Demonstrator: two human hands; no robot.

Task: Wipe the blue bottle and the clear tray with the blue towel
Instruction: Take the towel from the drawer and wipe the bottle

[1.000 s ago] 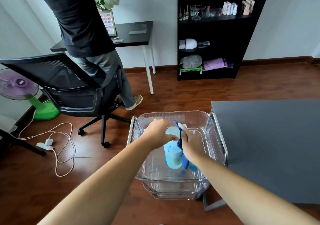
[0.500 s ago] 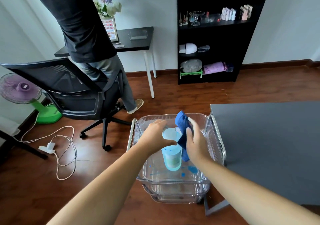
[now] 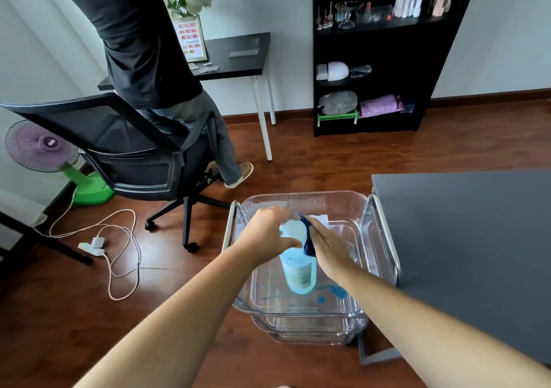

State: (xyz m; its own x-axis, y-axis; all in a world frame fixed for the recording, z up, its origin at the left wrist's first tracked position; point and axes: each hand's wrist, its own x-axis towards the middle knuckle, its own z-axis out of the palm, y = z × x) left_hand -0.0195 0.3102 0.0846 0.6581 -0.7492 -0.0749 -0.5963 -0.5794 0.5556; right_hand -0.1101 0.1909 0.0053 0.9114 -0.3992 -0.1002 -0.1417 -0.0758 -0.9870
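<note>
A light blue bottle (image 3: 298, 271) stands upright inside the clear tray (image 3: 377, 238), which sits on top of a cart. My left hand (image 3: 265, 234) grips the bottle's pale cap from the left. My right hand (image 3: 328, 249) presses the dark blue towel (image 3: 308, 240) against the bottle's upper right side; most of the towel is hidden under my palm. Blue smears and dots (image 3: 338, 292) mark the tray's floor near the bottle's base.
A grey table (image 3: 477, 238) adjoins the tray on the right. A black office chair (image 3: 143, 155) with a person (image 3: 155, 44) at it stands to the left, with a white cable (image 3: 119, 238) and a fan (image 3: 44, 152) on the floor. A black shelf (image 3: 372, 59) is behind.
The towel, bunched up above the cap half a second ago, has come down along the bottle's right side under my right hand. My left hand has stayed on the cap.
</note>
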